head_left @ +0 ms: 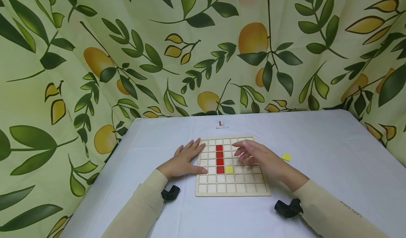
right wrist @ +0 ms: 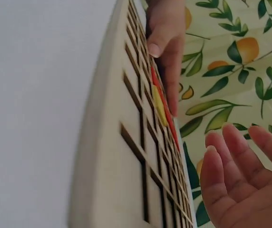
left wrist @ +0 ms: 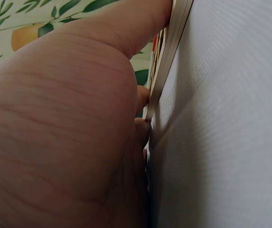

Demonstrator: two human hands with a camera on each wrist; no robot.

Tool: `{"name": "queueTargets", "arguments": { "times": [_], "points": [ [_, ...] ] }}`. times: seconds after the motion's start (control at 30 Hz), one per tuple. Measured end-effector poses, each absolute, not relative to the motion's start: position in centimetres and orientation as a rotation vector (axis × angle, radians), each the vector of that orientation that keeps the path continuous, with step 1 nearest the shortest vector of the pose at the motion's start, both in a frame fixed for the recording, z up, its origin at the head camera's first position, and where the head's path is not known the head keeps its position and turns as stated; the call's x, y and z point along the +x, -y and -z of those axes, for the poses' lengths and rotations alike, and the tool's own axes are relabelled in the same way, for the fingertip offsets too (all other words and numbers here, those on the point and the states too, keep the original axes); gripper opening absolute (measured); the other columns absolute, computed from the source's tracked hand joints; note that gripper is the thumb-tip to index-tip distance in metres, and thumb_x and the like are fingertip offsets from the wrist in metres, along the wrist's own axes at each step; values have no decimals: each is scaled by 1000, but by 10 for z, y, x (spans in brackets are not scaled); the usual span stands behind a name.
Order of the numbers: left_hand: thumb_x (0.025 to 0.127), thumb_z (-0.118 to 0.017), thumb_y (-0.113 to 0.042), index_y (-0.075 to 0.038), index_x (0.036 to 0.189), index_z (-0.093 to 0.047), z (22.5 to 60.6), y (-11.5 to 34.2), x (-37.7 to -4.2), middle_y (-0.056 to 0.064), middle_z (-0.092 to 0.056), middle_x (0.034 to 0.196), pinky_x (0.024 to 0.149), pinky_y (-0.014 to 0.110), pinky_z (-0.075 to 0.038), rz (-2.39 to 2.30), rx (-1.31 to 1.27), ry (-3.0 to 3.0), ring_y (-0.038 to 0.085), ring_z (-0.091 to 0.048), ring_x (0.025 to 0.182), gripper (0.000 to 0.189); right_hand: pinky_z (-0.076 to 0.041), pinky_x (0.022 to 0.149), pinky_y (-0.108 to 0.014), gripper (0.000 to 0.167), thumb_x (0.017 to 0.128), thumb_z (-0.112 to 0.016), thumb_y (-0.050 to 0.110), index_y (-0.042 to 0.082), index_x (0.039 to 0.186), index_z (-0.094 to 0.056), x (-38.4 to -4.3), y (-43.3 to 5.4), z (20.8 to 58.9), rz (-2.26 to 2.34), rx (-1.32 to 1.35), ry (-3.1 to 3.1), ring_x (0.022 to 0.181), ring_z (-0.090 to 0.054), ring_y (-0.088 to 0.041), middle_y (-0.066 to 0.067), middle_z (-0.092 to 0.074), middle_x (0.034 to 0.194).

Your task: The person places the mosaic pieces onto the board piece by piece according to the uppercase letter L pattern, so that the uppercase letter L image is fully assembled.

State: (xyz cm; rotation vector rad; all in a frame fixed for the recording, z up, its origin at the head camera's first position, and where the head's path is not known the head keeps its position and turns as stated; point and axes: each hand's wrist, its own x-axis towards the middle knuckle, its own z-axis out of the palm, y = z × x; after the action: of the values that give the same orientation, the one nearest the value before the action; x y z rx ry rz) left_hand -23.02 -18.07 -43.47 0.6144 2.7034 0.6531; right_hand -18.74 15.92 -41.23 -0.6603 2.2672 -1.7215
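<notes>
A wooden grid board (head_left: 233, 195) lies on the white-covered table, with several red square tiles (head_left: 220, 161) in one column. Right of the lowest red tile sits a yellow tile (head_left: 229, 169). My left hand (head_left: 183, 163) rests along the board's left edge, thumb and fingertips on its rim, fingers fairly straight. Over the board's right half hovers my right hand (head_left: 258, 156), its fingers loosely bent and holding nothing. In the right wrist view, those fingers (right wrist: 236, 161) are spread apart and clear of the grid. A loose yellow tile (head_left: 286, 157) lies on the table beyond the right hand.
A small printed card (head_left: 221, 124) with a red and yellow grid pattern lies behind the board. Black devices (head_left: 170, 193) sit at both wrists. A leaf-and-fruit patterned curtain (head_left: 203, 54) hangs behind the white table (head_left: 333, 153).
</notes>
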Motion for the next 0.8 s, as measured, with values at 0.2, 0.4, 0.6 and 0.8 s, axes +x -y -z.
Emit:
{"name": "queueTargets", "arguments": {
  "times": [0.2,0.4,0.6,0.8],
  "points": [
    [86,-79,-73,-27,175,-30,435,181,-230,-7,-8,181,129,51,7,-666,609,-2703,21,3,166,111,-56,100,-42,69,120,-16,46,-1,159,-49,-191,-180,397,1808,-810,-2145,127,-62,-43,-23,-61,143],
    [86,-79,-73,-28,175,-30,436,182,-229,-7,-8,182,129,51,8,-666,596,-2706,21,3,166,111,-53,103,-43,76,117,-10,54,4,162,-46,-194,-200,387,1850,-866,-2093,133,-57,-45,-26,-55,150],
    [86,-78,-74,-28,175,-29,436,182,-229,-8,-8,182,129,51,8,-665,600,-2701,20,4,166,112,-52,105,-40,73,118,-9,51,9,164,-46,-197,-221,387,1888,-877,-2094,136,-55,-40,-25,-53,153],
    [86,-78,-74,-26,175,-30,435,181,-231,-6,-8,182,129,53,7,-667,630,-2705,22,3,166,112,-52,104,-38,71,118,-9,50,11,164,-45,-198,-241,390,1919,-823,-2147,136,-57,-35,-21,-55,152]
  ]
}}
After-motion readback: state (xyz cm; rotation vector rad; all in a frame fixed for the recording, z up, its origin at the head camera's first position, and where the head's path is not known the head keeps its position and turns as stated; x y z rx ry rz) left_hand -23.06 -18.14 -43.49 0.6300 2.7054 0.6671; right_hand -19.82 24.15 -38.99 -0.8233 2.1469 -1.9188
